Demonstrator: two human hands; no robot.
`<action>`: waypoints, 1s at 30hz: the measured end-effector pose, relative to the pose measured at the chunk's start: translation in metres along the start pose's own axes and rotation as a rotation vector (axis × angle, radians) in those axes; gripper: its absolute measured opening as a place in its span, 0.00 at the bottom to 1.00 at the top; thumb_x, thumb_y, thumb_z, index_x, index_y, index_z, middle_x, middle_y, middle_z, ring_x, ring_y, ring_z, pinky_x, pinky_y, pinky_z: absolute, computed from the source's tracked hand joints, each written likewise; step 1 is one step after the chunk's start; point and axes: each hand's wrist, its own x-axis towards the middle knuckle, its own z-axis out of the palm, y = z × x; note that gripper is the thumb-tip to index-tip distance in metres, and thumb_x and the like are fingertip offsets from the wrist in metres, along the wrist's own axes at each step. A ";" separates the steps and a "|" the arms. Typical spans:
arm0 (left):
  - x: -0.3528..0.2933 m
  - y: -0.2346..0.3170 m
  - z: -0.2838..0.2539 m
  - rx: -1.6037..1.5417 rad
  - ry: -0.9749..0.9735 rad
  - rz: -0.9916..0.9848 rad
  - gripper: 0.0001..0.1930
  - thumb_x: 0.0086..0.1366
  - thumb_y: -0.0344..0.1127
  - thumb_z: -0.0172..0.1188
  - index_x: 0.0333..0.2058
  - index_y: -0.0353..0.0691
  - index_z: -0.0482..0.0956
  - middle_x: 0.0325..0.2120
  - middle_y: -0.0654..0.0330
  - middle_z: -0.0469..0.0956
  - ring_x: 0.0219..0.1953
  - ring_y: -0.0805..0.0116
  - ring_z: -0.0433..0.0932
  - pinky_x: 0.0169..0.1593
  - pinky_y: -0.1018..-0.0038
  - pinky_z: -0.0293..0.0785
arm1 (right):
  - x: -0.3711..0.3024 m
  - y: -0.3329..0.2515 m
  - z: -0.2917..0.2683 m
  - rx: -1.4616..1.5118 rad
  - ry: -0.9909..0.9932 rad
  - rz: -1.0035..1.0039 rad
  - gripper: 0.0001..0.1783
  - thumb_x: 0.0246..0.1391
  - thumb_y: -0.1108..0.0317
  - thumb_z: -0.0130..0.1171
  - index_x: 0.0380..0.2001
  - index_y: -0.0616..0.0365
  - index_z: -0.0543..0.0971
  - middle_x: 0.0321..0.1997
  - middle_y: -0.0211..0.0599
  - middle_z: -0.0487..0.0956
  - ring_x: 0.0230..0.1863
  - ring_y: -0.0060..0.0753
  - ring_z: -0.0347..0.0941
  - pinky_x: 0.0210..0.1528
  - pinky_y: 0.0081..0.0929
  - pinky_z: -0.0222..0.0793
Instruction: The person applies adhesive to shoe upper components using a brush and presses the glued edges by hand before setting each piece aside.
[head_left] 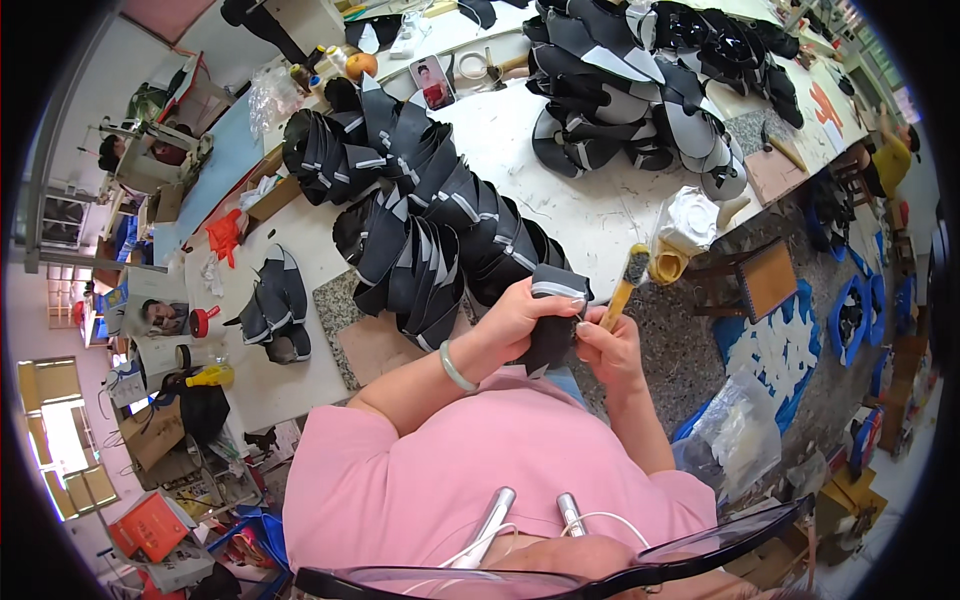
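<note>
Head view: dark piece (552,342) in left hand (515,320), brush (622,295) in right hand (615,355)

From my remote feed I log 2 bare hands, both occupied. Left fingers (558,304) clamped on the dark piece, which is held in front of the pink shirt (520,450), by the near edge of the bench (490,135); pale stripe across its upper part. Right fingers (594,338) clamped on the brush's yellow handle, bristles pointing away from the wearer. They're just beside the piece; I can't tell if they touch it.

Yellow pot (668,266) sits near the bristles, white container (688,218) right behind it. I mark overlapping rows of striped dark pieces (478,215) ahead and to the left, a pile of black and grey parts (620,90) farther off to the right. Also on the bench: 1 phone (432,84) near 1 orange fruit (361,66), 1 hammer (783,146) at far right. Pale bangle (456,368) on the left wrist.
</note>
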 end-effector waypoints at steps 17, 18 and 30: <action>-0.007 -0.046 0.018 0.130 0.069 0.166 0.12 0.55 0.26 0.65 0.38 0.36 0.74 0.33 0.62 0.77 0.34 0.76 0.77 0.41 0.78 0.74 | -0.030 -0.002 -0.022 -0.148 0.084 -0.041 0.07 0.46 0.77 0.66 0.27 0.60 0.76 0.18 0.20 0.69 0.15 0.09 0.57 0.16 0.13 0.45; -0.009 -0.044 0.018 0.129 0.058 0.154 0.12 0.55 0.26 0.64 0.38 0.36 0.74 0.33 0.62 0.77 0.34 0.76 0.77 0.40 0.78 0.75 | -0.029 0.000 -0.022 -0.103 0.078 -0.051 0.07 0.46 0.77 0.65 0.28 0.61 0.76 0.18 0.20 0.68 0.15 0.09 0.57 0.16 0.13 0.45; 0.003 -0.032 0.025 -0.091 0.011 -0.114 0.09 0.61 0.32 0.58 0.39 0.35 0.76 0.34 0.60 0.79 0.34 0.71 0.79 0.42 0.75 0.77 | -0.006 0.006 -0.035 0.002 0.026 -0.097 0.06 0.52 0.75 0.59 0.34 0.62 0.76 0.19 0.21 0.67 0.13 0.12 0.55 0.15 0.15 0.46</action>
